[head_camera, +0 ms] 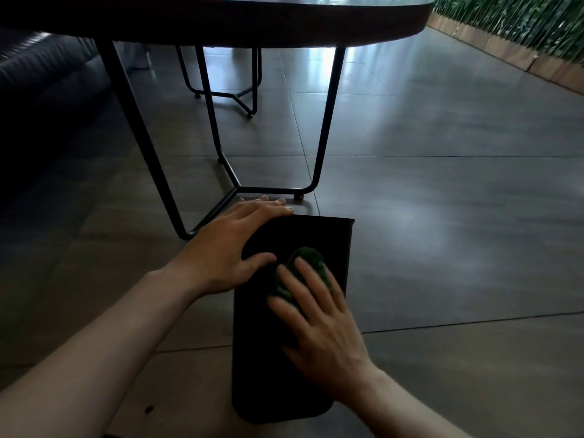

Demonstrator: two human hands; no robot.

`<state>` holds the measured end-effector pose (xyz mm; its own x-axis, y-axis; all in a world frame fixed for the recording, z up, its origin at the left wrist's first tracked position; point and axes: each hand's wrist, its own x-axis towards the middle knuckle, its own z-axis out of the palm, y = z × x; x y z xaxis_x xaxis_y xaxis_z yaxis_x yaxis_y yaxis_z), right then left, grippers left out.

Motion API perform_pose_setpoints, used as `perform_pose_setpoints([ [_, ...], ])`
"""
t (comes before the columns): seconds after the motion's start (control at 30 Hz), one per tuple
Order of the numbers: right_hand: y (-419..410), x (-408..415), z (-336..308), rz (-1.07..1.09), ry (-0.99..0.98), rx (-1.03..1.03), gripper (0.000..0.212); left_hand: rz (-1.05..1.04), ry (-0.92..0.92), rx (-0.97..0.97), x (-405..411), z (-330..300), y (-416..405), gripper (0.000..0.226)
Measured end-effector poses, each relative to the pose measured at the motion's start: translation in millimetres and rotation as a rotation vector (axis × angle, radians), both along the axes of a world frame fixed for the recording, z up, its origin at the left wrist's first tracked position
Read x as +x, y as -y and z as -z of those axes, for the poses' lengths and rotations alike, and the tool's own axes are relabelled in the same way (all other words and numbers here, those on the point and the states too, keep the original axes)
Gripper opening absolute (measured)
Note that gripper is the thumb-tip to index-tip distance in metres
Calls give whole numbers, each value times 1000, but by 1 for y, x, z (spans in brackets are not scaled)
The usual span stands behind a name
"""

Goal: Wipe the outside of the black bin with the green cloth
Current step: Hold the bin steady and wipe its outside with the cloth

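The scene is dim and low in contrast. Daylight enters from the far right and lays pale, streaky glare across the glossy floor tiles (pixel 442 172), strongest beyond the table legs (pixel 328 121). The far left falls into near-black shadow, where the sofa (pixel 38 67) loses almost all detail. The black bin (pixel 262 368) reads as a flat dark mass with little surface detail. Wide-angle distortion bends the table edge (pixel 284 30) and the far-right green wall (pixel 521 20), which is smeared and soft. The right hand (pixel 319 324) shows slight motion blur at its fingers.
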<state>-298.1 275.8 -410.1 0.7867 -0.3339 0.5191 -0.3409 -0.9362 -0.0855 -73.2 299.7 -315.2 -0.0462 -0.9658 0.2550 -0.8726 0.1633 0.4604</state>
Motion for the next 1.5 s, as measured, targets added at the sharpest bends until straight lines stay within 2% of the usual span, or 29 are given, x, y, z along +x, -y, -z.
perform_pose_setpoints([
  [0.13, -16, -22, 44, -183, -129, -164, 26, -14, -25, 13, 1, -1, 1, 72],
  [0.27, -16, -56, 70, -342, -294, -330, 29, 3, -38, 35, -3, -3, 0, 72],
  [0.37, 1, -60, 55, -379, -252, -324, 27, -8, -55, 20, -4, -2, 1, 72],
  [0.43, 20, -50, 30, -305, -146, -205, 30, -26, -64, 23, -2, -1, 2, 72],
  [0.6, 60, -7, -31, 58, 183, 108, 58, -19, -48, 22, -2, 1, 2, 72],
  [0.7, 53, 6, -28, 148, 245, 151, 59, -19, -47, 16, -1, 0, 3, 73],
  [0.77, 31, -3, -3, 52, 166, 60, 48, -20, -57, 23, 2, 1, 3, 72],
  [0.87, -6, -39, 48, -314, -119, -180, 23, -26, -70, 34, 6, 2, 1, 71],
  [0.93, -16, -59, 62, -454, -301, -342, 26, -17, -72, 37, 7, 3, 2, 71],
  [1.03, 2, -57, 46, -510, -298, -348, 26, -7, -73, 26, 4, 4, 4, 72],
  [1.1, 22, -43, 18, -410, -184, -230, 29, -14, -76, 21, 3, 4, 5, 72],
  [1.23, 62, -7, -34, 49, 162, 23, 49, 18, -77, 9, 1, 4, 9, 71],
  [1.3, 61, 1, -35, 110, 188, 55, 50, 3, -82, 5, 1, 5, 10, 72],
  [1.37, 42, -11, -9, -9, 80, -19, 42, -17, -84, 12, 6, 6, 10, 72],
  [1.5, -3, -60, 53, -438, -291, -262, 20, -23, -94, 29, 14, 8, 7, 73],
])
